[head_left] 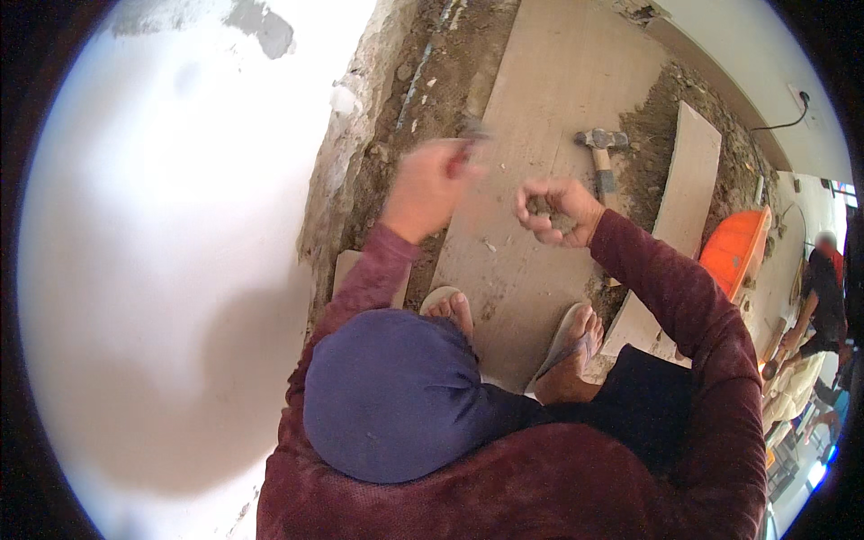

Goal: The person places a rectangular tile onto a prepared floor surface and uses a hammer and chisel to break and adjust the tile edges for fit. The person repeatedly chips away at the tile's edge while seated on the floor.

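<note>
My left hand [427, 191] is raised in front of the wall side, closed around a small red-handled tool [461, 160]. Motion smears the tool, and its dark tip is too blurred to name. To its right, my right hand [560, 212] is turned palm up with the fingers curled in. Something greyish brown shows inside the curl, but I cannot make out what it is. Just beyond that hand, a short-headed hammer [601, 139] with a wooden handle lies on a long beige board [549, 99]. My sandalled feet rest near the board's close end.
A white wall [180, 225] with a broken lower edge stands at the left. Dug soil [666, 108] flanks the board. At the right are a narrower board [688, 171], an orange plastic container [733, 252] and a black cable [801, 108]. Another person [823, 292] is farther right.
</note>
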Motion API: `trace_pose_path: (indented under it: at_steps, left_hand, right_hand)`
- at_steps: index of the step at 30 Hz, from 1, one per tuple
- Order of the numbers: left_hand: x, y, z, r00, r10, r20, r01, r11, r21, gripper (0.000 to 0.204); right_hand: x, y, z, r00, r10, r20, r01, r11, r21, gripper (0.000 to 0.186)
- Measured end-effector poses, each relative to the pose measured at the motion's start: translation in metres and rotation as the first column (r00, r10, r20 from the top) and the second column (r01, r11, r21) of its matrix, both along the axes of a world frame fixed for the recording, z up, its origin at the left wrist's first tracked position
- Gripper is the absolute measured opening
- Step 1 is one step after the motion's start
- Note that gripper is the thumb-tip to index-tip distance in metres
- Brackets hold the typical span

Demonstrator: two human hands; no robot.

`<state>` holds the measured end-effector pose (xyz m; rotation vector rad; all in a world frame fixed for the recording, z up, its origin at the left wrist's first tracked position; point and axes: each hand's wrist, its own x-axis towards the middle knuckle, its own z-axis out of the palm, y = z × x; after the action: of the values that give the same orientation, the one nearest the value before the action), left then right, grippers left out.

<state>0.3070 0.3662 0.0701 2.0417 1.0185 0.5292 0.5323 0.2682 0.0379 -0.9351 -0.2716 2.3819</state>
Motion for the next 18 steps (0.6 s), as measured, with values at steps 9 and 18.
trace_pose_path:
  at_steps: [9,18]
  left_hand:
    - [-0.074,0.065,-0.122,0.698,0.327,-0.638,-0.26,0.945,0.199,0.037]
    - [-0.076,0.081,-0.095,0.769,0.263,-0.583,-0.19,0.964,0.185,0.031]
  right_hand:
    - [0.05,-0.038,0.064,0.82,0.371,0.436,-0.305,0.928,-0.216,0.024]
    - [0.085,-0.083,0.102,0.872,0.152,0.466,-0.078,0.982,-0.174,0.031]
